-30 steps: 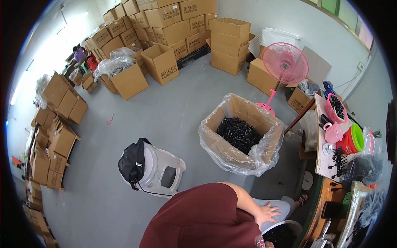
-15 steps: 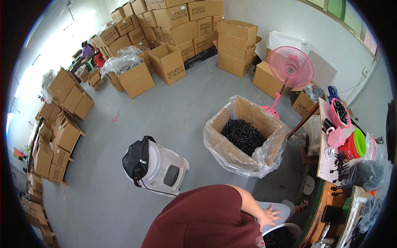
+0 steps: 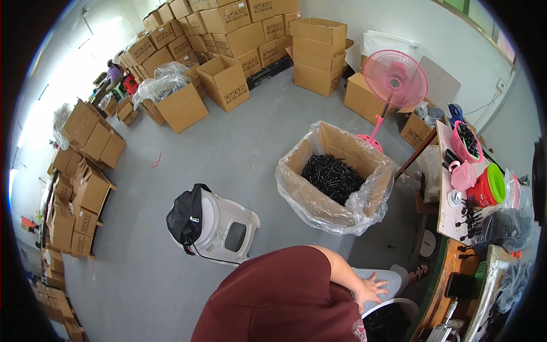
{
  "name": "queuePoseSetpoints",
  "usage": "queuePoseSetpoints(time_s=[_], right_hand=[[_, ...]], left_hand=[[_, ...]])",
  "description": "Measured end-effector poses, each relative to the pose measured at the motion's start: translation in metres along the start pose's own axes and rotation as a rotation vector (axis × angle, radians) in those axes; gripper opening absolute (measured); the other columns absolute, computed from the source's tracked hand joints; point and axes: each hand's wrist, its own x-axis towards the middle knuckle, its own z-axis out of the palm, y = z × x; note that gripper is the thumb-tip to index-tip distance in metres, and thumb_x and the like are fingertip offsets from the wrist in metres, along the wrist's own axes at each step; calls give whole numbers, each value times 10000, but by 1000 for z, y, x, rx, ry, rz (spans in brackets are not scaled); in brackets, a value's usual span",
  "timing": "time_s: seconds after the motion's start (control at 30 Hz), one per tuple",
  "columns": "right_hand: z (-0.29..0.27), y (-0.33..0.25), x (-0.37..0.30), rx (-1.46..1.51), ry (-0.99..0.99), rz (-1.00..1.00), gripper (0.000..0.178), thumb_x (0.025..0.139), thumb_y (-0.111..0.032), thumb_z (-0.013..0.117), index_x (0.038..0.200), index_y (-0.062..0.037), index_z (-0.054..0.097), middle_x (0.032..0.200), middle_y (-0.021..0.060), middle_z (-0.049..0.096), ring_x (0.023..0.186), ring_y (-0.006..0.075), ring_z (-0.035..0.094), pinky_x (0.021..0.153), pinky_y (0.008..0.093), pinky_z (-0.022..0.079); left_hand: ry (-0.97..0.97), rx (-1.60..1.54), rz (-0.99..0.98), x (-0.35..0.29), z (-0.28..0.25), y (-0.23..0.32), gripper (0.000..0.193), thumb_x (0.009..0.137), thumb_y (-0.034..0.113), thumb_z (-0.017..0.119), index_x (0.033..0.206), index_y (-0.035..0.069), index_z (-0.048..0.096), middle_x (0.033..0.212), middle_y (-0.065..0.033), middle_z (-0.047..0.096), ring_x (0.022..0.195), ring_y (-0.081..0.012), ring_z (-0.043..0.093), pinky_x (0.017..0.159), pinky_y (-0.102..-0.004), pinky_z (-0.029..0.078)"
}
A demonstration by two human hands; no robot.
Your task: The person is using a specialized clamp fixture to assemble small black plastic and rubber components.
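Observation:
My left hand [image 3: 371,290] lies on my knee in grey trousers [image 3: 380,278], its fingers spread and nothing in them. The bare forearm comes out of a maroon sleeve [image 3: 285,285], which fills the lower middle. Just below the hand stands a white-rimmed tub [image 3: 411,306] with dark pieces [image 3: 387,325] in it, partly hidden by my shirt. My right hand is out of sight.
Ahead stands a plastic-lined carton [image 3: 364,214] of black parts [image 3: 332,178]. A white stool [image 3: 242,219] bearing a black bag [image 3: 185,219] is to the left. A pink fan [image 3: 395,80] and stacked cartons [image 3: 228,43] stand farther back. The cluttered workbench [image 3: 450,273] runs along the right.
The view has shifted slightly, so the carton and stool appear a little higher. My left hand stays spread on the knee.

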Motion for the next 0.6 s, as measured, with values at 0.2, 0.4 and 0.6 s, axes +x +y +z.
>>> queuePoseSetpoints(time_s=[0.2, 0.4, 0.6], right_hand=[[8, 0, -6, 28, 30, 36, 232, 863, -40, 632, 1084, 25, 606, 1020, 198, 671, 797, 264, 658, 692, 343, 516], [14, 5, -19, 40, 60, 71, 248, 858, -38, 642, 1091, 32, 596, 1027, 199, 670, 800, 260, 660, 691, 343, 514], [39, 6, -46, 97, 194, 102, 266, 852, -36, 652, 1099, 39, 586, 1033, 201, 669, 803, 256, 661, 691, 343, 513]], left_hand=[[42, -6, 11, -1, 1, 1, 810, 639, 541, 759, 1337, 192, 541, 1552, -175, 175, 1449, -449, -31, 974, -828, 83], [68, -39, 30, -1, 8, -2, 802, 627, 534, 768, 1319, 190, 554, 1538, -187, 199, 1446, -454, -17, 971, -831, 87], [91, -14, -16, -7, 7, -6, 789, 641, 559, 765, 1309, 194, 557, 1538, -159, 217, 1444, -451, 35, 1002, -808, 128]])
